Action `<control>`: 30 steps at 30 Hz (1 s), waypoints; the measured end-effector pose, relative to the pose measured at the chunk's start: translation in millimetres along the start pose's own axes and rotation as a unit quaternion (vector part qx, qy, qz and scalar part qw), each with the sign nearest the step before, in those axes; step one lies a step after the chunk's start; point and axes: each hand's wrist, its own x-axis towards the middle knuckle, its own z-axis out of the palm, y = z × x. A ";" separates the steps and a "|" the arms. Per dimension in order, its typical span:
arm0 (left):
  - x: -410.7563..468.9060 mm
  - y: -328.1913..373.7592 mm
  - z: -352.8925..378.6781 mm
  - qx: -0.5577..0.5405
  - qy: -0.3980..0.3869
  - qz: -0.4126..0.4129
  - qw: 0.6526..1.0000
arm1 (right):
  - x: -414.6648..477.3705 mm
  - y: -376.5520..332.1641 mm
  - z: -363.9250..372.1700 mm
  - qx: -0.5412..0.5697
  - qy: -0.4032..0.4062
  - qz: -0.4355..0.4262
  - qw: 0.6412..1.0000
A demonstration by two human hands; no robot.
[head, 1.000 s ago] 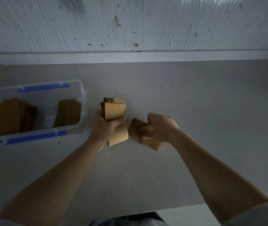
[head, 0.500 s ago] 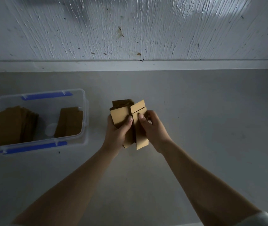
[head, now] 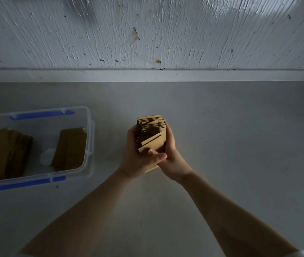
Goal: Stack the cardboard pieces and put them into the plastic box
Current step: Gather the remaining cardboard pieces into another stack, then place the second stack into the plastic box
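Both hands hold one uneven stack of brown cardboard pieces [head: 152,133] above the middle of the grey table. My left hand [head: 138,160] wraps the stack's left side, thumb across the front piece. My right hand [head: 171,154] presses against its right side. The pieces are fanned and not flush. A clear plastic box [head: 90,138] with blue latches sits at the left, apart from my hands. Inside it lie a leaning pile of cardboard [head: 1,154] at the left and a second pile [head: 69,147] at the right.
The grey table [head: 240,145] ends at a white ledge and a rough white wall [head: 166,34] at the back. The box's left part runs out of view.
My right hand brought its loose pieces against the left hand's stack. Both hands now squeeze one stack together, held more upright. The view shifted slightly.
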 end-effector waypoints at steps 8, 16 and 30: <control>-10.5 -3.3 -1.8 -0.045 -0.035 -0.019 0.998 | -5.2 13.0 -11.3 -0.039 -0.043 -0.036 0.998; -18.6 11.4 10.1 -0.004 -0.051 -0.031 0.998 | -11.9 14.0 -17.9 -0.057 -0.118 -0.115 0.985; 11.7 81.3 -3.0 0.038 0.009 -0.056 0.998 | 14.6 -57.6 -25.9 0.069 -0.134 0.012 0.989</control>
